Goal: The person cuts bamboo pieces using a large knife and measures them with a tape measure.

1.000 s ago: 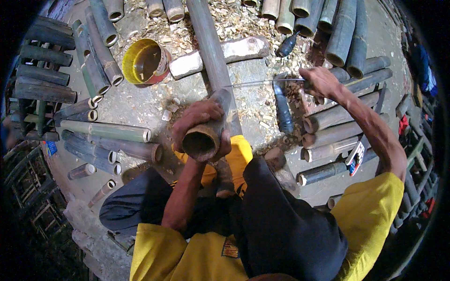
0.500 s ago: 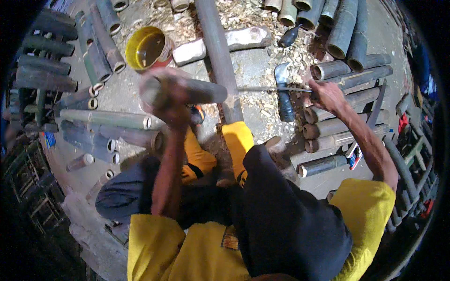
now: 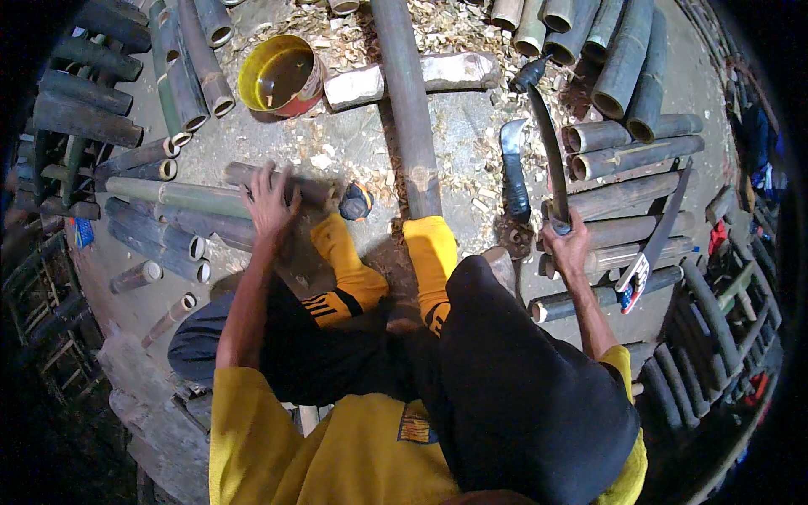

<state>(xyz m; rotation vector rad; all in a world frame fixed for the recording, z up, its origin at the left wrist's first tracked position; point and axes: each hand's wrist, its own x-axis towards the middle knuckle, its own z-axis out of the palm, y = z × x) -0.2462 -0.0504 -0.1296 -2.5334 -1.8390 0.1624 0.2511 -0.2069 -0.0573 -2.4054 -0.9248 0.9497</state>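
My left hand (image 3: 271, 202) is open, fingers spread, over a short dark bamboo section (image 3: 316, 194) on the floor. Whether it touches the section I cannot tell. My right hand (image 3: 568, 244) is closed round the handle of a machete (image 3: 549, 139), its long dark blade pointing away from me. Between my hands a thick bamboo pole (image 3: 408, 109) rests across a whitish block (image 3: 459, 71). My foot in a yellow sock (image 3: 429, 244) is against the pole's near end, where a pale scraped band shows. Right of the pole lies a curved-blade knife (image 3: 513, 168) with a black handle.
A yellow bucket (image 3: 316, 84) with dark liquid stands far left of the pole. Wood shavings (image 3: 337, 42) cover the far floor. Cut bamboo tubes (image 3: 623, 71) lie in groups on both sides. A handsaw (image 3: 661, 227) rests over tubes at right.
My left hand has lowered the bamboo section to the floor at left and opened off it. My right hand has drawn nearer to me, swinging the machete from across the pole to pointing away.
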